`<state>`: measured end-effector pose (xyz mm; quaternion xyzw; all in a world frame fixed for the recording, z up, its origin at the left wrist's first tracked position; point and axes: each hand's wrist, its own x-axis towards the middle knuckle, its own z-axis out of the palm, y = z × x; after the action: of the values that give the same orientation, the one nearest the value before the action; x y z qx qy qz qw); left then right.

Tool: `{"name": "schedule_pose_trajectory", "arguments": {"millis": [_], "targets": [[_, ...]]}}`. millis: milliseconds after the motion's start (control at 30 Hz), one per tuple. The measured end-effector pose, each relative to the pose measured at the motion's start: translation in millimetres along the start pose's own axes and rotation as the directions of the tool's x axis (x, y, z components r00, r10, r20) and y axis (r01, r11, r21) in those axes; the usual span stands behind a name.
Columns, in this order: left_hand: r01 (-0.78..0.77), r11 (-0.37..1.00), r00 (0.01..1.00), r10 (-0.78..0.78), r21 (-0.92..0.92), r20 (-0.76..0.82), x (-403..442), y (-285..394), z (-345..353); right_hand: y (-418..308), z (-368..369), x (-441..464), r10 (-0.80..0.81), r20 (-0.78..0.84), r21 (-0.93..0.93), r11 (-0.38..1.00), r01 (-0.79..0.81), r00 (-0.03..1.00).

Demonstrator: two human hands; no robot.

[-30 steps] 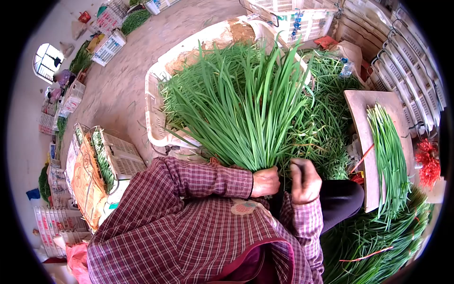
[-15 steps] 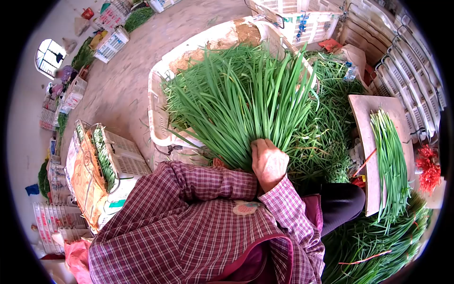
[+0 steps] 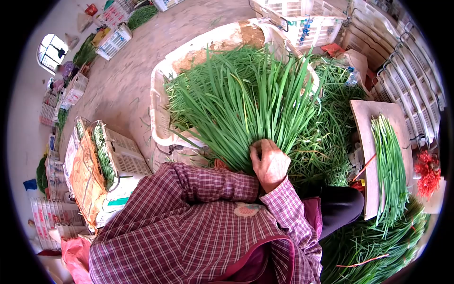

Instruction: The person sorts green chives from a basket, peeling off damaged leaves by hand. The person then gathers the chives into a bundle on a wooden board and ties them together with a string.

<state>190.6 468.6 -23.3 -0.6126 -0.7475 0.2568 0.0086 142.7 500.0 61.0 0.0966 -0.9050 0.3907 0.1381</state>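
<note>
A large fanned bunch of long green leaves (image 3: 250,109) rises in front of me, its lower end at my hands. My right hand (image 3: 270,164) lies against the lower part of the bunch, fingers curled in and pinching among the leaves. My left hand is hidden behind my right hand and sleeve; only the left forearm in its checked sleeve (image 3: 220,182) shows, reaching to the base of the bunch. Behind the bunch, a white crate (image 3: 158,113) holds more loose green leaves.
On the right, a board (image 3: 362,123) carries a smaller bunch (image 3: 390,165), with red ties (image 3: 427,173) beside it. Tied bunches (image 3: 373,255) lie below. Loose leaves (image 3: 331,123) are heaped right of the crate. A filled crate (image 3: 125,156) stands left; stacked crates (image 3: 406,80) stand right.
My right hand has come from the right of the bunch onto its lower leaves, covering my left hand. In the last half second it has barely moved. The view has shifted slightly.
</note>
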Motion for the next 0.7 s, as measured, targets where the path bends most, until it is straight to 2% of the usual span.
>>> {"name": "schedule_pose_trajectory", "arguments": {"millis": [67, 133, 267, 367, 433, 467, 533, 600, 633, 667, 700], "targets": [[0.011, 1.0, 1.0, -0.011, 0.022, 0.004, -1, 0, 1, -1, -3, 0, 0.013, 0.0, 0.039, 0.999, -0.013, 1.0], [0.017, 0.999, 1.0, -0.017, 0.04, 0.01, -1, 0, 1, -5, -3, 3, 0.018, 0.04, -0.111, 0.994, -0.013, 0.999], [0.029, 0.996, 0.999, -0.031, 0.087, 0.022, -1, 2, 1, -11, -4, 8, 0.033, 0.069, -0.142, 0.99, -0.023, 0.997], [0.04, 0.99, 0.999, -0.044, 0.132, 0.027, -1, 2, 2, -9, -4, 8, 0.006, 0.071, -0.079, 0.997, 0.0, 0.997], [0.059, 0.983, 0.997, -0.065, 0.177, 0.03, -1, 3, 3, -3, -1, 5, -0.059, 0.01, 0.084, 0.995, 0.058, 0.998], [0.075, 0.971, 0.996, -0.083, 0.228, 0.029, -2, 4, 4, 1, -1, 2, -0.06, 0.01, 0.084, 0.995, 0.058, 0.998], [0.111, 0.928, 0.991, -0.13, 0.356, 0.029, -2, 8, 9, 5, -4, -1, -0.157, -0.062, 0.176, 0.97, 0.166, 0.986], [0.164, 0.728, 0.971, -0.239, 0.665, 0.023, -4, 14, 15, 7, -6, -6, -0.153, -0.027, 0.187, 0.97, 0.155, 0.988], [0.154, 0.562, 0.954, -0.299, 0.813, 0.026, -5, 17, 19, 8, -8, -10, -0.146, 0.008, 0.197, 0.97, 0.141, 0.989], [0.097, 0.34, 0.935, -0.354, 0.935, 0.031, -4, 20, 22, 8, -10, -15, -0.138, 0.043, 0.206, 0.971, 0.126, 0.99], [0.01, 0.123, 0.915, -0.402, 0.992, 0.041, -6, 21, 25, 4, -16, -16, -0.129, 0.077, 0.213, 0.971, 0.11, 0.989]]}}
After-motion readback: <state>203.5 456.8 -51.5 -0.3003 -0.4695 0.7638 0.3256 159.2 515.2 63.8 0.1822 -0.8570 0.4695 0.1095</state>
